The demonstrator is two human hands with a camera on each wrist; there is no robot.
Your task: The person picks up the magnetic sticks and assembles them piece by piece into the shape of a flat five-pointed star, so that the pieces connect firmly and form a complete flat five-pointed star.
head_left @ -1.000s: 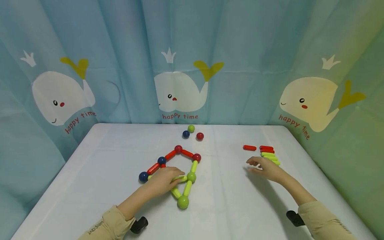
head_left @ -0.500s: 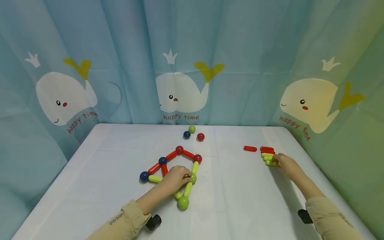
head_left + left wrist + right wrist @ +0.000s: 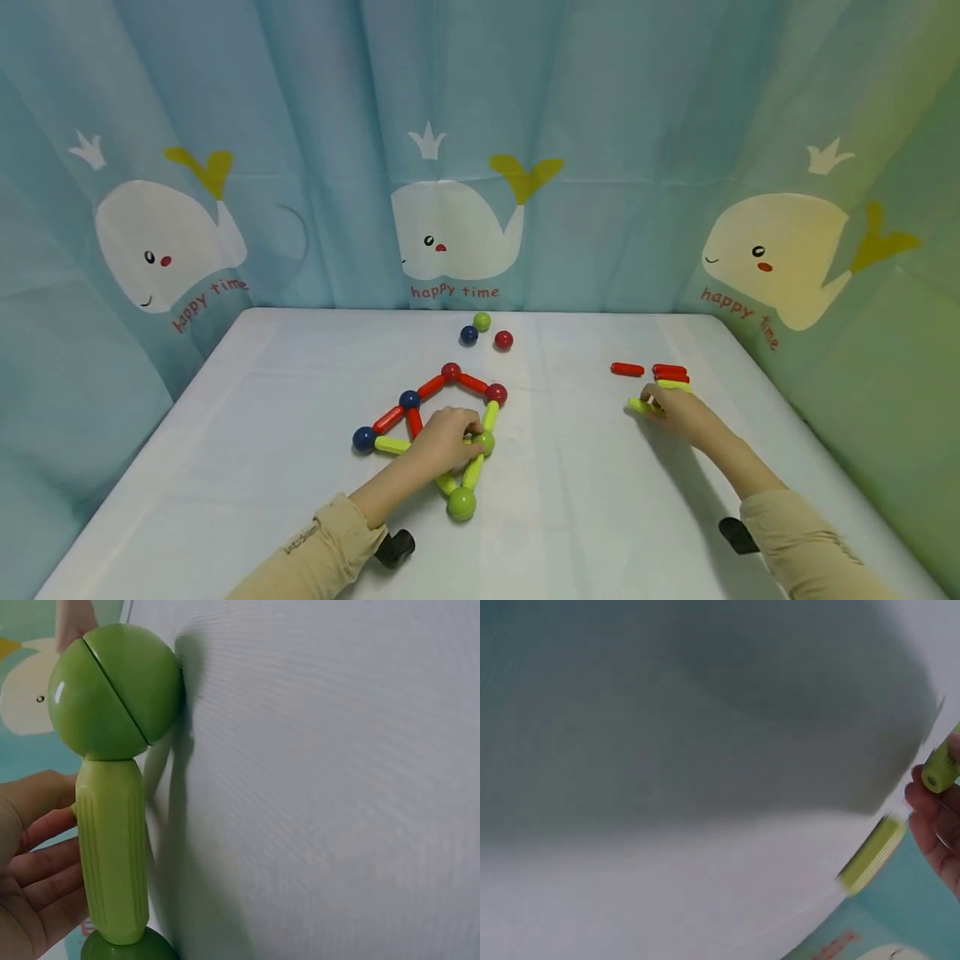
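Note:
My left hand [image 3: 450, 439] pinches a green magnetic rod at the green ball [image 3: 485, 442] on the right side of a ball-and-rod frame. Most of that rod is hidden by the hand. In the left wrist view, the left fingers [image 3: 49, 862] show behind another green rod [image 3: 112, 847], which joins two green balls. Toward the front is the frame's green corner ball [image 3: 461, 504]; blue balls [image 3: 364, 440] and red balls [image 3: 451, 372] form its left and far corners. My right hand [image 3: 678, 414] holds a loose green rod [image 3: 639, 405] between thumb and fingers, low over the table.
Beyond the right hand lie another green rod [image 3: 673, 386] and stacked red rods [image 3: 670, 369], with a single red rod [image 3: 627, 369] to their left. Loose green [image 3: 482, 321], blue and red balls sit near the table's far edge. A whale-print curtain [image 3: 600, 208] encloses the table.
My right hand reached the green rods, took one and drew it left. My left hand shifted right along the frame, its fingers closing at the green ball.

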